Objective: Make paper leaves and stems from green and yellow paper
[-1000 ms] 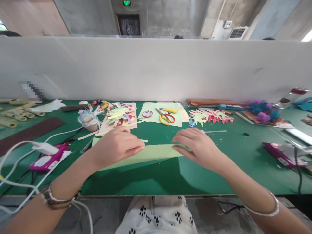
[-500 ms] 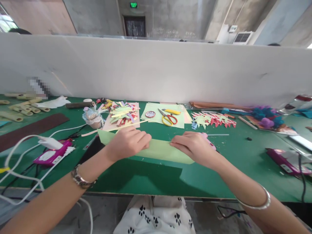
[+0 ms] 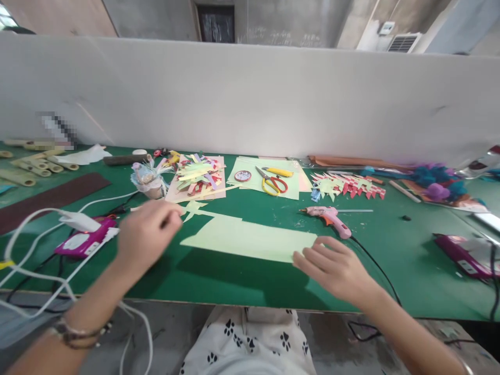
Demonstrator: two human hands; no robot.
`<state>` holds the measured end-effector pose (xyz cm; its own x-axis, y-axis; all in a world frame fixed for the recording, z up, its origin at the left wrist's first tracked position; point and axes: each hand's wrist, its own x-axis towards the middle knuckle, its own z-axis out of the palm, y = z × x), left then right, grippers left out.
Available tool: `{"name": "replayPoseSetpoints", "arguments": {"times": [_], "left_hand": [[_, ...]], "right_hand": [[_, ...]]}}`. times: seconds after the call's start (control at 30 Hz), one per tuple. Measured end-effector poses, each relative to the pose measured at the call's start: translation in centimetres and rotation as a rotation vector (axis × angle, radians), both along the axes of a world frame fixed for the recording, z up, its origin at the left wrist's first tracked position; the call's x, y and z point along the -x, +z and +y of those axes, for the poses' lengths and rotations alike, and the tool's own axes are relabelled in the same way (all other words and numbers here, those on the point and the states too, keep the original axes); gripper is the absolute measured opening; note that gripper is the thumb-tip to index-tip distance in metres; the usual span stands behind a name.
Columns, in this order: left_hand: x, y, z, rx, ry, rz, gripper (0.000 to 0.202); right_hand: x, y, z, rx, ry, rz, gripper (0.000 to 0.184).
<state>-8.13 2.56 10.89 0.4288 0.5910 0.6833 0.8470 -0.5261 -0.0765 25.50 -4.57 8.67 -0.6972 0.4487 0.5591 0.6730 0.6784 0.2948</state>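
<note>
A pale green paper strip (image 3: pixel 250 240) is held slightly above the table, its near edge casting a shadow. My right hand (image 3: pixel 332 265) pinches its right end between thumb and fingers. My left hand (image 3: pixel 150 229) is off the strip, to its left, with curled fingers. Whether anything is in that hand is hidden. Close to its fingertips lies a cut green paper piece (image 3: pixel 193 207). Behind my right hand rests a pink glue gun (image 3: pixel 326 213) with a glue stick in its back end.
Farther back are scissors (image 3: pixel 271 183), a yellow-handled cutter (image 3: pixel 279 171), a round tape roll (image 3: pixel 242 176) and a heap of paper strips (image 3: pixel 199 176). Zigzag paper pieces (image 3: pixel 347 185) lie right of them. Purple power strips (image 3: pixel 88 238) with cables sit at both sides. A white partition (image 3: pixel 250 99) stands behind.
My left hand has let go of the green strip and moved left and nearer me. My right hand has moved right and down with the strip, uncovering the glue gun.
</note>
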Motion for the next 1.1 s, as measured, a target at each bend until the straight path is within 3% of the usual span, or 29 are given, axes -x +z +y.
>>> {"name": "replayPoseSetpoints", "arguments": {"times": [0.07, 0.2, 0.33, 0.43, 0.53, 0.63, 0.73, 0.87, 0.97, 1.1], "left_hand": [[-2.3, -1.8, -1.5, 0.134, -0.191, 0.048, 0.014], [-5.8, -5.4, -3.7, 0.532, -0.353, 0.250, 0.050], [-6.4, -6.8, -3.3, 0.717, -0.366, 0.323, 0.028], [-6.2, -7.0, -1.9, 0.730, -0.365, 0.326, 0.018], [-6.2, -7.3, -0.4, 0.606, -0.362, 0.382, 0.023], [-6.2, -8.0, 0.6, 0.432, -0.354, 0.470, 0.027], [-6.4, -8.9, 0.5, 0.376, -0.324, 0.468, 0.028], [-6.8, -10.3, -1.2, 0.526, -0.308, 0.420, 0.034], [-7.2, -11.0, -2.7, 0.665, -0.266, 0.389, 0.050], [-7.8, -11.3, -3.5, 0.764, -0.198, 0.346, 0.064]], "right_hand": [[0.7, -2.2, -0.5, 0.080, 0.004, 0.004, 0.015], [1.0, -5.7, -1.3, 0.328, -0.033, 0.047, 0.021], [0.1, -6.8, -1.3, 0.562, -0.120, 0.151, 0.022], [-0.4, -6.9, -0.4, 0.665, -0.149, 0.166, 0.023], [-0.9, -7.2, 0.7, 0.730, -0.189, 0.139, 0.022], [-1.3, -7.8, 1.6, 0.721, -0.253, 0.108, 0.021], [-1.4, -8.3, 2.1, 0.645, -0.328, 0.089, 0.019], [-0.5, -8.5, 1.7, 0.537, -0.448, 0.019, 0.021], [2.0, -8.7, 0.7, 0.519, -0.504, 0.045, 0.033], [6.8, -9.4, -0.5, 0.644, -0.420, 0.092, 0.055]]}}
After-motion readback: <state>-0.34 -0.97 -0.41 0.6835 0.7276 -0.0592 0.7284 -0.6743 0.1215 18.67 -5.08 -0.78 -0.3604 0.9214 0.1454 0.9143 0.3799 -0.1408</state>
